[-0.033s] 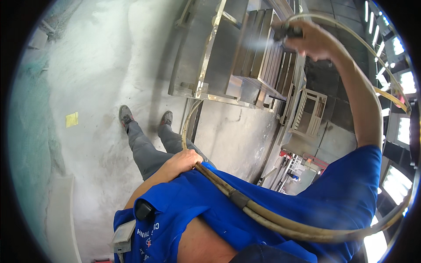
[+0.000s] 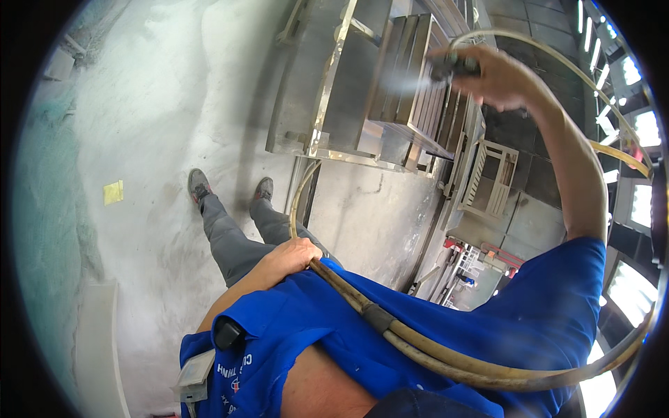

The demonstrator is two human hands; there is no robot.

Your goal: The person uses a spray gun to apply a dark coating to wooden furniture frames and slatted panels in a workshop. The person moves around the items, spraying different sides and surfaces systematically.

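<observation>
High at the upper right, my right hand (image 2: 503,78) grips a dark spray gun (image 2: 453,68), fingers wrapped round it. A pale mist spreads left from the gun's nozzle across a slatted brown wooden piece (image 2: 426,104), which looks like a bench or chair. The gun stays a little apart from the slats. A thin hose (image 2: 557,40) arcs away from the gun to the right. At my waist, my left hand (image 2: 295,254) is closed around a pair of yellowish hoses (image 2: 345,287), bound together with dark tape (image 2: 378,318).
The slatted piece sits on a metal-edged stand (image 2: 326,87). Beyond it, a light slatted frame (image 2: 491,180) leans near dark wall panels. A hose (image 2: 301,198) runs down past my legs. On the dusty floor (image 2: 153,237) lies a yellow scrap (image 2: 113,192).
My right hand and the spray gun have shifted slightly left and down, and the mist has moved with them. My left hand has kept its place on the hoses.
</observation>
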